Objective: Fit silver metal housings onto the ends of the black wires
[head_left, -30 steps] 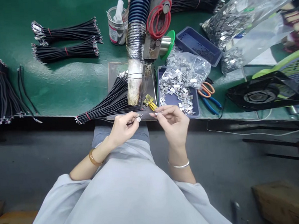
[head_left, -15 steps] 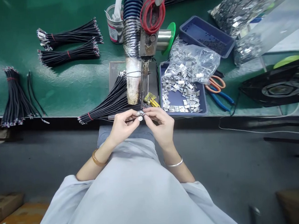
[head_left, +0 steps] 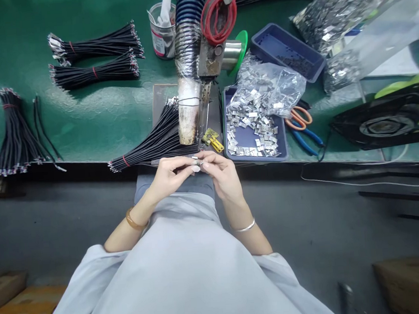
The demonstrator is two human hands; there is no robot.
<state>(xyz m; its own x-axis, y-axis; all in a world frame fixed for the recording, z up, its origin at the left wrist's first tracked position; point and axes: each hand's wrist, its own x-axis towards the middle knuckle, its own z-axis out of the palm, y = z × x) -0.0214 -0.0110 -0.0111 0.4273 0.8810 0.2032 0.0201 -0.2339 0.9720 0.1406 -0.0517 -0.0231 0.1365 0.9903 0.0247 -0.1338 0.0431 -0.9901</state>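
My left hand (head_left: 169, 175) and my right hand (head_left: 222, 171) meet fingertip to fingertip just below the bench edge, both pinched around a small metal clip (head_left: 196, 163) at the end of a thin black wire. Just above them a fanned bundle of black wires (head_left: 151, 145) lies on a metal plate, beside the white nozzle (head_left: 188, 115) of a ribbed blue hose. To the right a blue tray (head_left: 282, 147) holds several small metal clips (head_left: 252, 127) spilling from a clear bag.
Tied bundles of black wires (head_left: 95, 59) lie on the green bench at the upper left and the far left (head_left: 16, 134). Orange-handled scissors (head_left: 298, 117), a second blue tray (head_left: 288, 51), bags of metal parts and a black fan (head_left: 382, 123) stand on the right. A jar (head_left: 162, 33) stands behind the hose.
My right hand moved left from near the clip tray to meet my left hand; both now pinch the clip and wire together.
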